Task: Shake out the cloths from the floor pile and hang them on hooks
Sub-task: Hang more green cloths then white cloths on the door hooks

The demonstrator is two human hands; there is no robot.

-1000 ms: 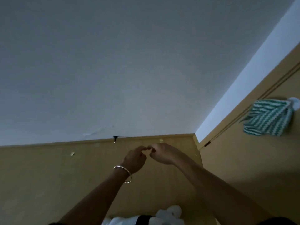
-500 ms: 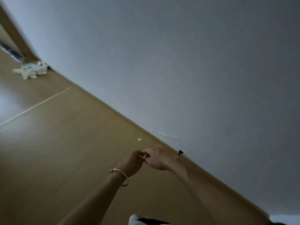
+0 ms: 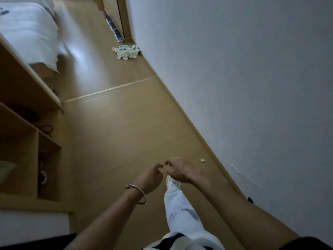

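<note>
"Wood floor [image 3: 117,132] runs ahead of me. The pile [image 3: 126,52] lies on it far up the room, tight against the foot of the wall [image 3: 234,69] and well apart from my hands."

"What are the hands doing?"

"My left hand [image 3: 150,179] and right hand [image 3: 177,170] hang close together in front of me. The fingers [image 3: 158,166] are loosely curled and narrow, and I see nothing held in either."

"So which step is this?"

"Fetching a cloth, I judge. I walk along the wall, stoop at the pile and pinch one cloth by two corners, one in each hand. That way a single piece lifts clear and the rest stays down."

"And the shake?"

"I give it a sharp snap with my arms out from my body. I turn away from the rolled mat [image 3: 113,27] that leans just beside the pile, so nothing gets knocked. The cloth should open flat and show an edge or loop to hang by."

"Any hook in sight?"

"A small dark peg [image 3: 250,199] sits on the wall near my right forearm. It may be one, but it's too small to tell."

"Any writing or brands?"

"None I can read. The mat has a pattern but no letters I can make out. The cloths show pale teal marks that are blurred. The bracelet [image 3: 137,192] on my left wrist looks plain."
</note>
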